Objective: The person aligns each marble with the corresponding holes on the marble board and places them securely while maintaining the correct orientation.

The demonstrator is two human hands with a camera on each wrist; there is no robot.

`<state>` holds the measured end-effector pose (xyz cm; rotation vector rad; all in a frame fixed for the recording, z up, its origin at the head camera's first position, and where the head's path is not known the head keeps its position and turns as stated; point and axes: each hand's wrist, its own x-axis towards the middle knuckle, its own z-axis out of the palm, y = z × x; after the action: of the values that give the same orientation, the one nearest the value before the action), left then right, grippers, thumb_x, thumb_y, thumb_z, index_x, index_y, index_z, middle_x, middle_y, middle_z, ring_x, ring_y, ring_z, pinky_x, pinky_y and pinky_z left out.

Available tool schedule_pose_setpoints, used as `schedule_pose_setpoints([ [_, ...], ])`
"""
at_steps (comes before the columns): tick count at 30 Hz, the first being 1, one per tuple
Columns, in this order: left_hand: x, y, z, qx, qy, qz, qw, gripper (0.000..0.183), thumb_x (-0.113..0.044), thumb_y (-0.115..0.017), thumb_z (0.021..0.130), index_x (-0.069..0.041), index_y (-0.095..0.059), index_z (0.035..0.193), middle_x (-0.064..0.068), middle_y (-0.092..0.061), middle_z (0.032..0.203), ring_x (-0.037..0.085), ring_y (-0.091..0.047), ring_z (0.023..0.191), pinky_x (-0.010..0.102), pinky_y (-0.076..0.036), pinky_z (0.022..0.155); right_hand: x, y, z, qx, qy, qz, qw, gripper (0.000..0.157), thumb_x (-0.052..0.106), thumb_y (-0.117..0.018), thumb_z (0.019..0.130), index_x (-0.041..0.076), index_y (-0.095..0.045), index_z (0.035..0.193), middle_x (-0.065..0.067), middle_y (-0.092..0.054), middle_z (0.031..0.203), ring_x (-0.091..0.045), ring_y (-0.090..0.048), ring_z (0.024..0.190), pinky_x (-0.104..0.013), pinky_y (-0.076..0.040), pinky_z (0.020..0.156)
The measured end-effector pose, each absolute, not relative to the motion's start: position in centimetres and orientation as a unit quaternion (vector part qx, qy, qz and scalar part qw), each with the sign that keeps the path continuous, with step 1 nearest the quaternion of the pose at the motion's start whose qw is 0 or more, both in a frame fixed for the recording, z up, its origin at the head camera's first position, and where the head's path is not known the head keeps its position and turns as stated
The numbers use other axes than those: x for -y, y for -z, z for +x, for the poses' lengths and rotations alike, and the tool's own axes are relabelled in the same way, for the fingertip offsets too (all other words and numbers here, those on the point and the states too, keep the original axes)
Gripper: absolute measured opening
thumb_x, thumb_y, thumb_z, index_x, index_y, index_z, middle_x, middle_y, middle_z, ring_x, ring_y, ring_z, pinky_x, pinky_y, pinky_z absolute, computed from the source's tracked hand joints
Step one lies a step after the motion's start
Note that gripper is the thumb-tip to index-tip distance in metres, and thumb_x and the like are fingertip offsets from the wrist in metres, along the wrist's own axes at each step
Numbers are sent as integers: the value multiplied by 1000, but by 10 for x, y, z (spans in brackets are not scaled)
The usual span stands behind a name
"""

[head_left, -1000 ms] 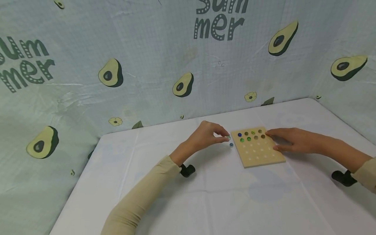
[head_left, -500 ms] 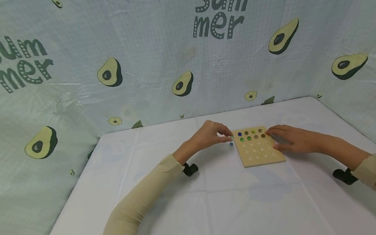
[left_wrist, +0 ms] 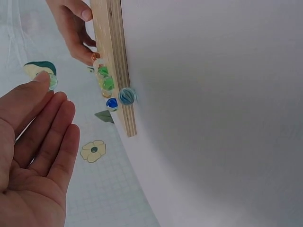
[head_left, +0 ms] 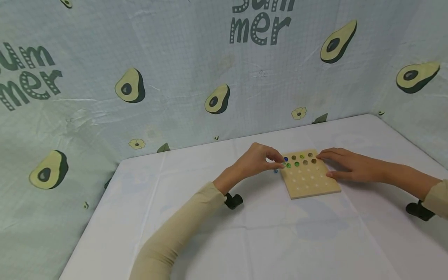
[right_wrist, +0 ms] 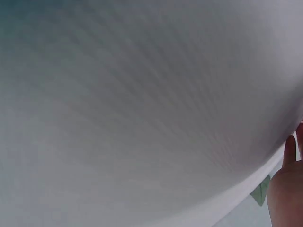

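My left hand (head_left: 257, 160) pinches a clear, greenish glass marble (left_wrist: 53, 82) between thumb and fingertips, just over the left edge of a square wooden board (head_left: 311, 186). Two rows at the far side of the board hold marbles, among them a blue marble (head_left: 286, 159), green marbles (head_left: 297, 164) and amber-looking ones (head_left: 313, 161). The nearer rows show pale, bare dimples. My right hand (head_left: 357, 166) rests at the board's right edge, its fingers nearly straight, fingertips near the far corner and thumb lower down.
One loose bluish striped marble (left_wrist: 127, 96) lies on the white tablecloth (head_left: 266, 233) beside the board's left edge, partly behind my left hand in the head view. A backdrop (head_left: 168, 70) printed with avocados rises behind the table.
My left hand has moved right with the pinched marble, from beside the board to over its left edge. The right hand stays at the board's right edge.
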<state>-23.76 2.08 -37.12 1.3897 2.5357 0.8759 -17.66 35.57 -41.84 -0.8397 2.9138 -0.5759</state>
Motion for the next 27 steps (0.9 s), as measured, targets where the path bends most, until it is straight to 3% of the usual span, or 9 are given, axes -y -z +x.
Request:
schedule_pose_setpoints([
  [6, -25, 373, -238, -837, -289, 458, 73, 17, -20, -76, 93, -9, -79, 106, 0, -77, 104, 4, -68, 93, 12, -51, 77, -359, 420, -177, -943, 211, -255, 44, 58, 39, -67, 99, 16, -47, 149, -10, -43, 151, -39, -35, 142, -66, -33, 108],
  [27, -48, 379, -241, -854, -268, 437, 86, 16, -20, -78, 91, -11, -80, 103, -4, -77, 95, -5, -64, 80, 10, -50, 68, -359, 415, -186, -942, 198, -267, 40, 56, 35, -73, 95, 15, -52, 143, -11, -51, 145, -38, -43, 137, -63, -37, 105],
])
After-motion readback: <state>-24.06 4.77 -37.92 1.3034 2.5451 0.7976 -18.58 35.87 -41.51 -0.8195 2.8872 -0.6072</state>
